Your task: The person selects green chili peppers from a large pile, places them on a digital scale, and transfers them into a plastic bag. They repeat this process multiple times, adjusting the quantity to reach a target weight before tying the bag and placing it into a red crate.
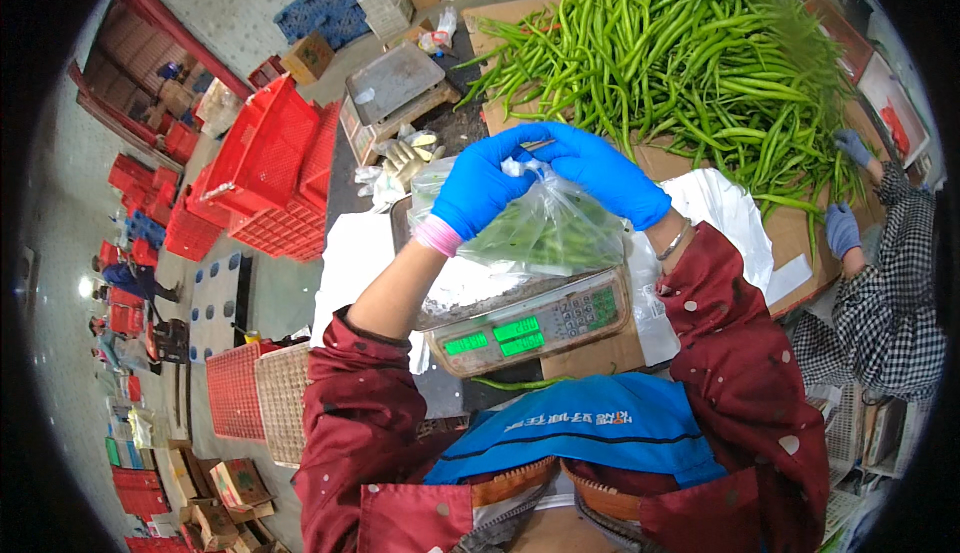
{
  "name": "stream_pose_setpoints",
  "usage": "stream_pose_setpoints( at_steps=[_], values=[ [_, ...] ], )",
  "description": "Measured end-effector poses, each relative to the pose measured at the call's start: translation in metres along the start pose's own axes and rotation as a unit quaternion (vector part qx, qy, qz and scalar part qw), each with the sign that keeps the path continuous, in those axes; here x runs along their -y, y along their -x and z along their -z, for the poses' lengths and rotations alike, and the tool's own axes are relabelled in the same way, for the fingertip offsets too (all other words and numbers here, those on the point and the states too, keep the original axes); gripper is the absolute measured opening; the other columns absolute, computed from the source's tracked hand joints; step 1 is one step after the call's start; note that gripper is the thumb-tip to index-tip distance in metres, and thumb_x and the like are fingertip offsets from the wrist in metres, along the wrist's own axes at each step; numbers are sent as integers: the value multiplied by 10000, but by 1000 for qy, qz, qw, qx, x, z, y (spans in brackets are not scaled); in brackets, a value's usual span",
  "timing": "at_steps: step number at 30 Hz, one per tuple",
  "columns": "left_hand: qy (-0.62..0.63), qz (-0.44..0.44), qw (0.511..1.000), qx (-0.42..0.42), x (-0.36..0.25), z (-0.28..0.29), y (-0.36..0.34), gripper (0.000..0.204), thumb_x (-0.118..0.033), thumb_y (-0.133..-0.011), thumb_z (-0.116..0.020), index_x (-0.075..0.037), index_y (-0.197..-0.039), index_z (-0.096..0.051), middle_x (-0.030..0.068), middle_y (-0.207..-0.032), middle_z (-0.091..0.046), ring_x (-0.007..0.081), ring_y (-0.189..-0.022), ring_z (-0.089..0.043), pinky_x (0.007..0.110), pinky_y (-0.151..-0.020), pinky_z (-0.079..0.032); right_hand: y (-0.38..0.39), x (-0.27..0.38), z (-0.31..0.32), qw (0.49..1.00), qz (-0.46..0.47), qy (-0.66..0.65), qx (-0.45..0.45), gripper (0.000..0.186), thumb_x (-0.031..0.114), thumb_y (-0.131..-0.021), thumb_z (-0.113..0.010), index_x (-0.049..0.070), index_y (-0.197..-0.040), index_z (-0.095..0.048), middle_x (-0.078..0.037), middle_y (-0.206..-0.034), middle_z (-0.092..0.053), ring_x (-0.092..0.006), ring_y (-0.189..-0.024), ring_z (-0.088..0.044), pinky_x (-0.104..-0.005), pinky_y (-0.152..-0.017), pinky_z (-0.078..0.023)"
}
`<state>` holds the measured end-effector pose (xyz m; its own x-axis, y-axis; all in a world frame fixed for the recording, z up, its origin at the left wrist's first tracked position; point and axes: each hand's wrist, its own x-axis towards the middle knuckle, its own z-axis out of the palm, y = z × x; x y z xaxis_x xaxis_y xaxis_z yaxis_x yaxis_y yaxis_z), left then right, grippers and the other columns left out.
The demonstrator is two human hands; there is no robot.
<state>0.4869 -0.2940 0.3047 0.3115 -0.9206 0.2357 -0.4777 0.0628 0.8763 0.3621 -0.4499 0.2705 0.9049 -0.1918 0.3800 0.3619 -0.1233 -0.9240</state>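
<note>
Both my hands wear blue gloves and meet at the gathered neck of a clear plastic bag [555, 230] with long green peppers inside. My left hand [488, 183] is closed on the bunched plastic from the left. From the right, my right hand [606, 175] pinches the same neck, its fingertips partly hidden. Under the bag is a digital scale [590, 315] with a lit green display and a keypad facing me; whether the bag rests fully on its pan I cannot tell. A single green pepper [520, 384] lies in front of the scale.
A large heap of green peppers [680, 63] covers the cardboard at the far right. Beside it a co-worker's gloved hands [843, 230] touch the heap's edge. A second scale [395, 83] and pale work gloves [405, 161] lie at the far left, near stacked red crates [265, 153].
</note>
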Motion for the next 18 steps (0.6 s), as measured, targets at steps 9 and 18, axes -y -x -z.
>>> stream_pose_setpoints(
  at_steps=[9,18],
  values=[
    [-435,-234,853,-169,2,-19,-10,625,-6,-654,-646,-193,-1247,-578,92,-988,-630,296,-832,-606,392,-687,-486,3,2,-2,996,-31,76,-16,369,115,-883,-506,23,-1236,-559,-122,-1096,-642,-174,-996,-587,-308,-912,-446],
    [-424,-334,805,-244,14,-6,3,278,-92,-619,-769,-126,-848,-617,68,-876,-607,297,-810,-578,398,-679,-451,-22,23,15,958,-15,268,103,335,185,-863,-587,67,-1176,-612,-131,-1053,-659,-239,-942,-640,-342,-851,-490]
  ],
)
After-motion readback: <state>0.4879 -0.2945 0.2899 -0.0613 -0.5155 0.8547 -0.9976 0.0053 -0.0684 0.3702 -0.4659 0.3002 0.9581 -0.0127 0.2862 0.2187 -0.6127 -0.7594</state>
